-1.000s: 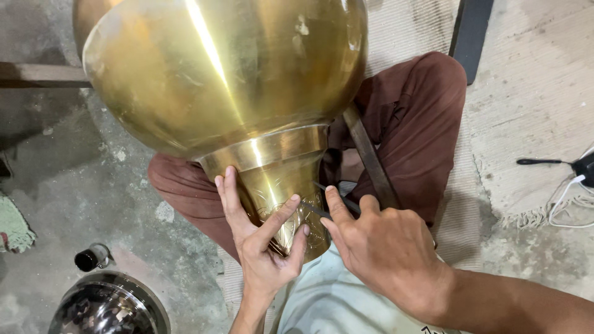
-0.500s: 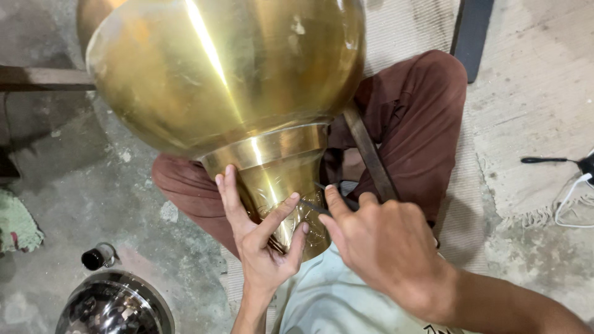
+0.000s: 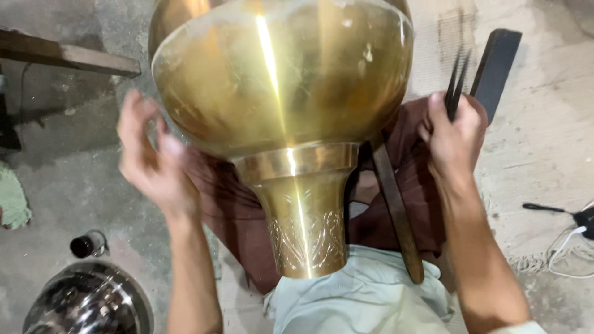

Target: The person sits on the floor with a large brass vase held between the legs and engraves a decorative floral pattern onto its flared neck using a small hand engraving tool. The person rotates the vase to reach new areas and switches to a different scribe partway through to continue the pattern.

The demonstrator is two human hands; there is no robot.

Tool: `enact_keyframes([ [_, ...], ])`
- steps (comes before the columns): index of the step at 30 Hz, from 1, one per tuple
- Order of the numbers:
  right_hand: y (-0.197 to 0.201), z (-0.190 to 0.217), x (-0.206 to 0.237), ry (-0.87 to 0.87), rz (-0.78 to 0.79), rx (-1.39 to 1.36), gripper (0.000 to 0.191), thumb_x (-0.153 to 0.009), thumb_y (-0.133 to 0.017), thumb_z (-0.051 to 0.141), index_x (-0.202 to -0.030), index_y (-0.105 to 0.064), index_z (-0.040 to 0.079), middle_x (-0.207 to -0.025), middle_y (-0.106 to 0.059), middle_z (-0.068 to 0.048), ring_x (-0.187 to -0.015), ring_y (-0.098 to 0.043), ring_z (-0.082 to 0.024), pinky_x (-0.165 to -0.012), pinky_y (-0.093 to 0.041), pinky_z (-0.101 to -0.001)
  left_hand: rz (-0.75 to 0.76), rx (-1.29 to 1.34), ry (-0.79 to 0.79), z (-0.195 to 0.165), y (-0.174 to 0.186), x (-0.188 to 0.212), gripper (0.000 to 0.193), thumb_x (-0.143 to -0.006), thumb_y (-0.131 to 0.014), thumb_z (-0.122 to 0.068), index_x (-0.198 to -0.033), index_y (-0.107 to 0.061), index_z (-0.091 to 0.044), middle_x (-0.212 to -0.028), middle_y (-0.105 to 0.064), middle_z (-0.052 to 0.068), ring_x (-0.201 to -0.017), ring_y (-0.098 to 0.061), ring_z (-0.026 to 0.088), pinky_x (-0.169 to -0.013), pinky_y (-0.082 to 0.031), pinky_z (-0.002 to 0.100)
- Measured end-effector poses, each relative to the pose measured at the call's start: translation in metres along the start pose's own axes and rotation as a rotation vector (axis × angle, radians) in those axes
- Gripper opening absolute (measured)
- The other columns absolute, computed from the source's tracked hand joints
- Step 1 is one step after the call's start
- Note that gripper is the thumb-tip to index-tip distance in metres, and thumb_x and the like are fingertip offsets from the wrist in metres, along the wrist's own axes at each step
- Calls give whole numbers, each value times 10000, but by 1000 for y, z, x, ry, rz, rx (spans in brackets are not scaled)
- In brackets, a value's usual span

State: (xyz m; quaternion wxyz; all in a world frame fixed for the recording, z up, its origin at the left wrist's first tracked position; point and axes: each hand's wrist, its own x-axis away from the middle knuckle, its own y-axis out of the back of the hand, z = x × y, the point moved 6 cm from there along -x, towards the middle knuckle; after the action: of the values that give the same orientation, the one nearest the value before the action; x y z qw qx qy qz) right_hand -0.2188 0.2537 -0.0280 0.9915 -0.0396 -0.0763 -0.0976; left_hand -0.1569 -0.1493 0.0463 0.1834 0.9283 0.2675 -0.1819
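While the right hand [image 3: 455, 133] closes its grip on a thin dark pronged tool [image 3: 456, 83] beside the big brass vessel [image 3: 281, 80], the left hand [image 3: 151, 164] is blurred, fingers spread wide, just off the vessel's left flank. That vessel rests neck-down on the lap, its engraved neck [image 3: 306, 232] between the thighs. A dark wooden bar [image 3: 396, 207] leans across the right leg. Concrete floor [image 3: 538, 173] lies around; a shiny steel bowl [image 3: 90, 303] sits lower left, cables [image 3: 566, 241] right

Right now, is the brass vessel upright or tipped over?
Tipped. The brass vessel lies across the lap, its engraved neck pointing toward the wearer's torso. Left hand is beside its bulb; right hand grips a dark pronged tool.
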Motion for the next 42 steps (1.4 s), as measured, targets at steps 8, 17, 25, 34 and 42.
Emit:
enact_keyframes([
  [8,-101,13,-59,-408,-70,-331,233,-1077,-554,238,-1180,-565,29,-976,-670,-91,-803,-676,-187,-640,-587,-310,322,235,268,30,-62,-123,875,-998,-446,-692,-1453,-533,50,-1431,-631,231,-1369,-634,326,-1149,-509,465],
  [17,-142,14,-61,-591,-53,-489,284,-1013,-528,192,-1203,-626,5,-1034,-718,-103,-851,-740,-174,-728,-625,-321,474,485,326,30,-77,-121,999,-1044,-432,-736,-1637,-345,63,-1656,-472,256,-1541,-498,334,-1283,-450,444],
  [25,-67,27,-100,-14,-105,56,364,-1177,-595,336,-956,-617,48,-813,-486,-27,-566,-387,-172,-522,-398,-375,225,934,667,66,-87,-92,842,-975,-398,-673,-1487,-382,-4,-1492,-502,226,-1361,-561,338,-1098,-502,488],
  [34,-55,54,-69,278,123,369,388,-1168,-613,303,-899,-646,26,-818,-609,20,-729,-483,-80,-753,-404,-316,69,938,825,102,-83,-66,564,-1036,-432,-410,-1398,-538,9,-1390,-606,181,-1264,-610,299,-1071,-529,447],
  [42,18,33,45,18,271,491,258,-966,-620,260,-987,-678,9,-660,-575,1,-514,-487,-76,-440,-346,-236,-70,191,536,70,-2,-20,473,-1036,-488,-378,-1356,-548,-35,-1359,-624,122,-1293,-591,254,-1075,-481,389],
])
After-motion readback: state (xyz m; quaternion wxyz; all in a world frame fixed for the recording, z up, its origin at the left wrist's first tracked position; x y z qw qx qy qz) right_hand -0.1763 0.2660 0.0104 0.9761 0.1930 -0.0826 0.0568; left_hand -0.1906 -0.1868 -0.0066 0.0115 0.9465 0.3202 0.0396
